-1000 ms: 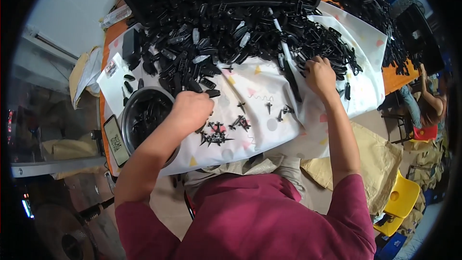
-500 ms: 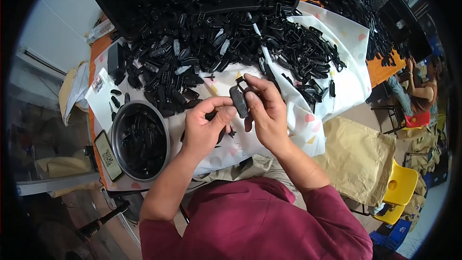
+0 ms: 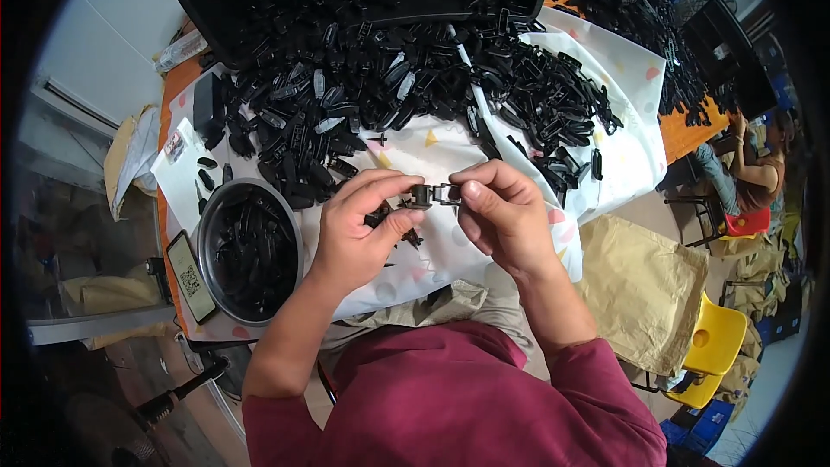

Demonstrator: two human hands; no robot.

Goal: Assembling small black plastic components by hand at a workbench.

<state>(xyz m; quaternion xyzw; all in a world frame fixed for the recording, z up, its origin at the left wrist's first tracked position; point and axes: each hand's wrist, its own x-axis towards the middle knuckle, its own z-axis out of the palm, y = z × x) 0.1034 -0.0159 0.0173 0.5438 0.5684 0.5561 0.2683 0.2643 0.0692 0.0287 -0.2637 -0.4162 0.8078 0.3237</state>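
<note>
Between thumb and fingertips, my left hand (image 3: pixel 354 225) pinches a small dark plastic part (image 3: pixel 421 197). My right hand (image 3: pixel 512 218) grips a small black open-framed plastic piece (image 3: pixel 445 195) by its right end. The two pieces meet end to end over the patterned white cloth (image 3: pixel 450 246); whether they are joined I cannot tell. A few loose black parts (image 3: pixel 412 238) lie beside my left thumb, partly hidden by that hand. Beyond both hands spreads a large heap of black plastic parts (image 3: pixel 320 121).
A metal bowl (image 3: pixel 297 246) of black parts stands at left, beside a phone (image 3: pixel 190 277). Behind the heap is a large black bin (image 3: pixel 467 14). To the right are brown paper (image 3: pixel 640 285), a yellow chair (image 3: pixel 719 335) and a seated person (image 3: pixel 761 175).
The elongated dark part held upright between my hands has turned, now showing as two short pieces in line. My right hand has moved right and down, widening the gap between my hands.
</note>
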